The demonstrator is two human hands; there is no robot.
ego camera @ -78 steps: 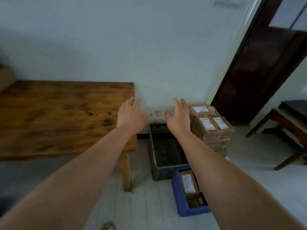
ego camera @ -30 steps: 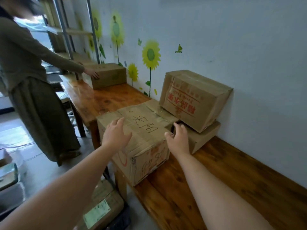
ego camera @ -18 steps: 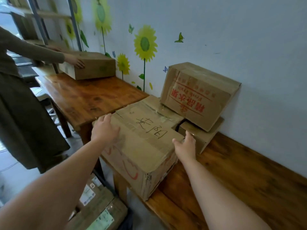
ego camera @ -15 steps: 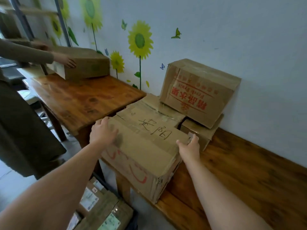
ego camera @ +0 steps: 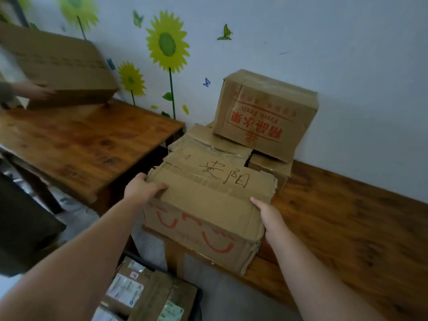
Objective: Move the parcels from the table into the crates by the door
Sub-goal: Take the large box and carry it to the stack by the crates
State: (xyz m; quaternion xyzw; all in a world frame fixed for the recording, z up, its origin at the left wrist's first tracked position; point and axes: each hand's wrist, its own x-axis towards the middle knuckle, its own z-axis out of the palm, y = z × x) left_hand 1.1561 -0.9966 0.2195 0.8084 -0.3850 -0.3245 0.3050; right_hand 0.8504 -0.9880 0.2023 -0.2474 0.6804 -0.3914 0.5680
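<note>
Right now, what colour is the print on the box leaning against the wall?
Red print on brown cardboard, on the tilted box. Head view, the only one, shows it clearly.

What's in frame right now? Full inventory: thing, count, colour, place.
Brown cardboard box with black handwriting and red curved marks: 1, front edge of right table, overhanging.
Brown cardboard box with red print: 1, tilted against wall, resting on lower boxes.
Flattish brown boxes underneath: at least 2, behind handwritten box; exact count unclear.
Large brown cardboard box: 1, far left, tilted up, held by another person's hand.
Wooden tables: 2, brown; left, right.
Labelled parcels: several, brown, in a dark container on the floor.
Sunflower and butterfly decals: several, yellow-green, wall.
Left hand: on handwritten box's left top edge.
Right hand: against its right side.
</note>
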